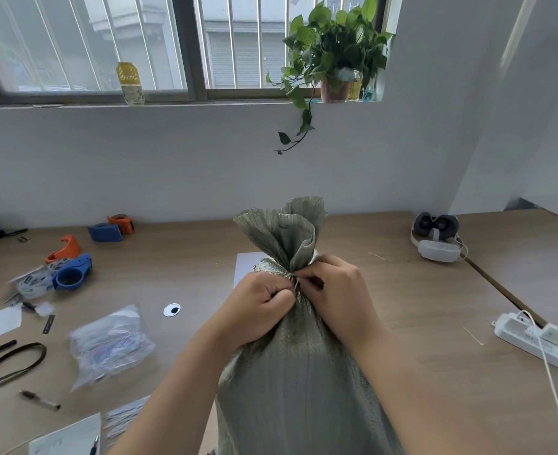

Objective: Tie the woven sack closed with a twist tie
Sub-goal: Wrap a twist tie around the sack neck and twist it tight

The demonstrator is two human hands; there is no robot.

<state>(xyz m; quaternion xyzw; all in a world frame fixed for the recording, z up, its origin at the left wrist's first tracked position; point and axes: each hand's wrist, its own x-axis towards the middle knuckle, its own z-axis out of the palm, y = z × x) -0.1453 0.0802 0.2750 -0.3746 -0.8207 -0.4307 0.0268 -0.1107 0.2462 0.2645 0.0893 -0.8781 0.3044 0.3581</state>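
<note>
A grey-green woven sack (290, 382) stands upright on the wooden table in front of me, its mouth gathered into a narrow neck with the top fabric flaring above. A thin pale twist tie (295, 281) wraps the neck, its ends sticking out toward me. My left hand (258, 307) pinches the tie from the left, fingers curled against the sack. My right hand (333, 290) pinches it from the right, thumb and forefinger at the neck. Both hands touch the sack and meet at the tie.
Left on the table (402, 290): blue and orange tape dispensers (71, 270), a clear plastic bag (110, 343), a dark strap (8, 362), pens and papers. Right: a headset (437, 238) and a white power strip (540, 339) with cables. A potted plant (333, 54) is on the sill.
</note>
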